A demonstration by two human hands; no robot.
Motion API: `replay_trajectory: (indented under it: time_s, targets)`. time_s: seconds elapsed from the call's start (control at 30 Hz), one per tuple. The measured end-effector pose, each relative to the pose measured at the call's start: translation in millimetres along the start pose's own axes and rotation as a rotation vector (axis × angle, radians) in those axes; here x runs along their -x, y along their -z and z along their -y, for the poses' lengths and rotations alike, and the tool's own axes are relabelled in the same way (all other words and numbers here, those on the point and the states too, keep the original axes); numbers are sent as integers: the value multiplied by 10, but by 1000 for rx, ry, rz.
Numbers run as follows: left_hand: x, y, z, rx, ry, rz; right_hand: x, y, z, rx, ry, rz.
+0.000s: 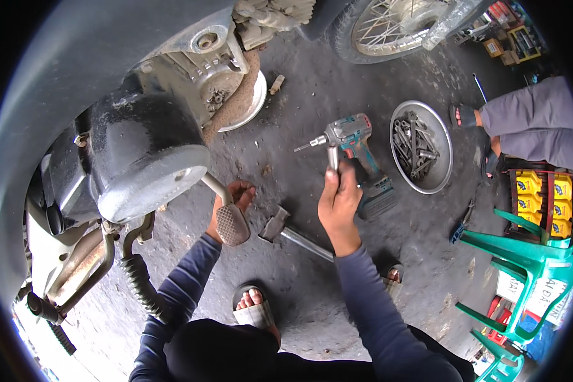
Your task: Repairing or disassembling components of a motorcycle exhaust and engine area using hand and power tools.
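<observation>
My right hand (339, 207) grips an upright silver socket-like cylinder (334, 159) in front of a teal-and-grey impact driver (350, 143) with a bit attached, which lies on the floor. My left hand (242, 194) is partly behind the motorbike's textured foot pedal (232, 226), fingers curled; whatever they may hold is unclear. A hammer (275, 226) with a metal handle lies between my hands. At upper left are the bike's black rounded housing (140, 134) and dirty engine underside (207, 54), with a round metal tray (254, 102) beneath.
A steel bowl of wrenches (444, 156) sits right of the driver. Another person's sandaled feet (466, 118) are beyond it. Green plastic stools (528, 254), yellow containers (528, 204) and pliers (465, 223) lie rightward. A spoked wheel (388, 28) and toolboxes (512, 41) are farther back.
</observation>
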State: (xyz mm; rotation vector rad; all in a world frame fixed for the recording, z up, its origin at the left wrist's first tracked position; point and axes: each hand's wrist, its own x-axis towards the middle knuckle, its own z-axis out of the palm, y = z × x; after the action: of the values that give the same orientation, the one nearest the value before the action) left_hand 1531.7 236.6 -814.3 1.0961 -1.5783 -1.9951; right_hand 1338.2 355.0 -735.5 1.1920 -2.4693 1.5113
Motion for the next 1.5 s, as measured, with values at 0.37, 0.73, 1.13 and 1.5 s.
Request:
replay_trajectory:
  time_s: [0.37,0.73,1.13,1.5]
  targets:
    - [-160,152,-95,-27,17,-40,-82,163,253,30,41,90]
    - [-112,234,106,106,7,-34,371,-34,-487,580,-187,532]
    - [-56,-65,-176,-134,-11,49,175,13,-135,-89,-354,225]
    - [-133,-353,-292,659,353,439,-215,422,-479,441,-96,82]
